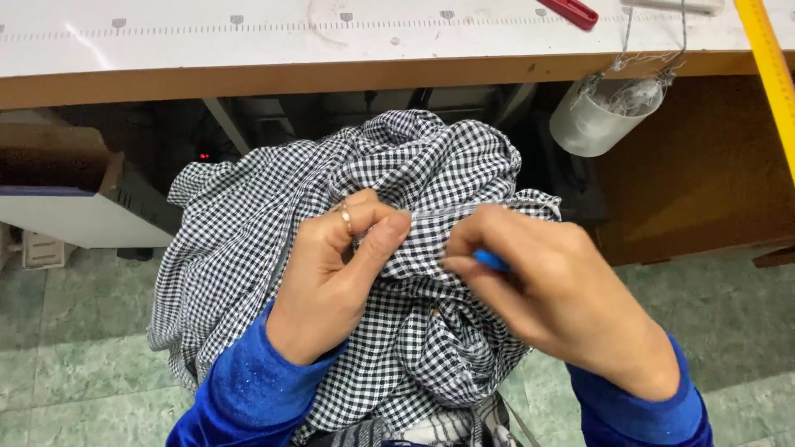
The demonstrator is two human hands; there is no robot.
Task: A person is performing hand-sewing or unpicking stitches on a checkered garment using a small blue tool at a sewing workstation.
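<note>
Left hand [331, 277] is pinched tight on a fold of the checked fabric [248, 248], below the desk [248, 50] edge. Right hand [555, 298] is curled around a small blue tool [493, 261], touching the same fold.

A bundle of black-and-white checked fabric [248, 248] lies heaped in the person's lap, below the edge of a white worktop [166, 50] with a printed ruler strip. The left hand [331, 273], wearing a ring [346, 218], pinches a fold of the fabric between thumb and fingers. The right hand [555, 290] sits just beside it, fingers closed around a small blue tool [493, 261] pressed to the same seam. Both sleeves are bright blue. A translucent plastic cup [592, 124] full of thread scraps hangs from the worktop edge. A yellow ruler [774, 74] and a red tool [571, 12] lie on top. Green tiled floor [74, 348] shows below.
</note>
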